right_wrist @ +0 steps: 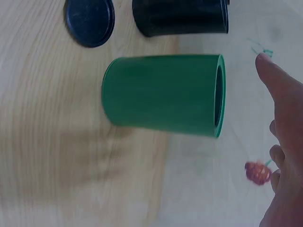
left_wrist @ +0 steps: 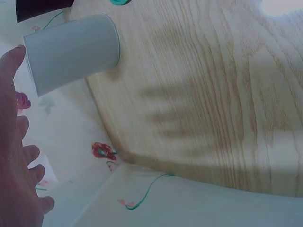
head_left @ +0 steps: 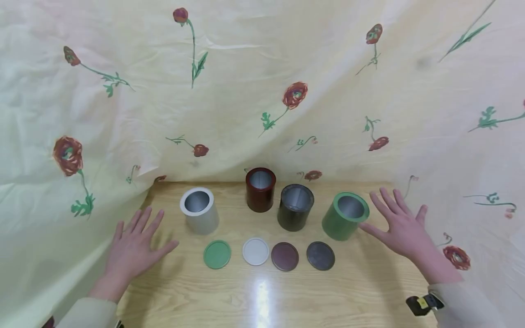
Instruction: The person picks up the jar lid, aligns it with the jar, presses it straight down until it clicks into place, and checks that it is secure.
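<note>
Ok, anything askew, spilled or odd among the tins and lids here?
Nothing spilled or toppled. All four tins stand upright and open. The one oddity: the lids sit out of colour order, so the green lid lies in front of the white tin, far from the green tin.

Backdrop: pale yellow cloth [head_left: 262, 91] printed with red flowers on green stems, draped behind and at both sides.
Table [head_left: 262, 296]: light wood grain.
Light: glare near front edge.

Black can [left_wrist: 42, 8] cropped; green lid [left_wrist: 119, 2] cropped.
</note>
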A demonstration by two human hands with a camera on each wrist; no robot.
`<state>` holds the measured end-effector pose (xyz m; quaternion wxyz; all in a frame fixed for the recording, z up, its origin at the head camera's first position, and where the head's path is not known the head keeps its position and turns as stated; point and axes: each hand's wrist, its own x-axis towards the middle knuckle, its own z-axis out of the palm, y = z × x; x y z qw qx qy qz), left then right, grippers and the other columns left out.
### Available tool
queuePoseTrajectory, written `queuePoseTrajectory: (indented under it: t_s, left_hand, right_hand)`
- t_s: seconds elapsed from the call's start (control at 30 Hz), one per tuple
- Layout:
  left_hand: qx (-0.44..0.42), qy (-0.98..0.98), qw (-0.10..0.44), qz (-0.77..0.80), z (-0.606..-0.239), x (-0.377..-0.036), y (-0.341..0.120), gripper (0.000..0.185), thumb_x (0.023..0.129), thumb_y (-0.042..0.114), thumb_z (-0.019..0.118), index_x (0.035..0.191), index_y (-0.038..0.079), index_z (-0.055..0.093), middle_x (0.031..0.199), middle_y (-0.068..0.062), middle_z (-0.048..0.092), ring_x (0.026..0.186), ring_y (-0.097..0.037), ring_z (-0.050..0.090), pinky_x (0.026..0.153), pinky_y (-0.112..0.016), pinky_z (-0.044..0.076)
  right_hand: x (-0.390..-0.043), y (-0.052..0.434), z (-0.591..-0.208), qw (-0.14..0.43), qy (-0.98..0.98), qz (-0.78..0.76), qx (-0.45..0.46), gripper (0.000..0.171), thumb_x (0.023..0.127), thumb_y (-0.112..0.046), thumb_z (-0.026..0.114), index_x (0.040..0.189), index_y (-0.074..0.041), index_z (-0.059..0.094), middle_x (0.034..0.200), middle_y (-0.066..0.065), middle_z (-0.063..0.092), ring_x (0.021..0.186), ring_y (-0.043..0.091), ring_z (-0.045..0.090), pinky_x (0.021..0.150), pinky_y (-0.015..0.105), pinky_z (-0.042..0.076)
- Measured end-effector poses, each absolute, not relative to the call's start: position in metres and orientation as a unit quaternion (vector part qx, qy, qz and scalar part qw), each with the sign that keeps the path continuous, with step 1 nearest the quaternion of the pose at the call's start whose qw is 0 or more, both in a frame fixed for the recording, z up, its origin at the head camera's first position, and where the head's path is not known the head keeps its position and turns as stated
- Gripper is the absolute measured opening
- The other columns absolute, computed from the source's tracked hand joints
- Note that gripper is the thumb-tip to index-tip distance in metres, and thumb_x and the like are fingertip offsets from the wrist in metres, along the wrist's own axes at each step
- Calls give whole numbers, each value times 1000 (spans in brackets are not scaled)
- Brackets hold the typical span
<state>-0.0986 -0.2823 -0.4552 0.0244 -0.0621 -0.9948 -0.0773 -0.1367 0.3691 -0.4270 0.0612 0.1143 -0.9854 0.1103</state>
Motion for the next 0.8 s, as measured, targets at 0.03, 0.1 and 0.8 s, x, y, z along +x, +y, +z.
queuePoseTrajectory:
  t_s: [0.03, 0.1, 0.8]
  left_hand:
    - [-64, -995, 22, -77, -454, -99, -282, 100, 97, 80, 51, 171, 16, 28, 175, -25, 20, 159, -52, 18, 124, -77, 5]
    - [-68, -995, 20, -73, -453, -100, -281, 100, 96, 81, 51, 170, 17, 29, 175, -24, 19, 159, -51, 17, 124, -77, 6]
    - [-107, -993, 20, -54, -447, -99, -272, 102, 91, 84, 56, 168, 18, 38, 174, -23, 25, 160, -47, 20, 126, -74, 8]
  right_hand:
    - [-139, 366, -426, 62, -985, 110, 119, 101, 95, -60, 73, 172, -18, 22, 176, 21, 17, 164, 43, -4, 107, 89, -19]
    - [-144, 359, -423, 66, -983, 111, 129, 101, 95, -59, 74, 172, -19, 23, 177, 20, 18, 164, 42, -3, 108, 88, -19]
    - [-168, 246, -420, 42, -962, 111, 246, 100, 91, -61, 77, 169, -16, 34, 178, 12, 20, 164, 42, 9, 118, 83, -11]
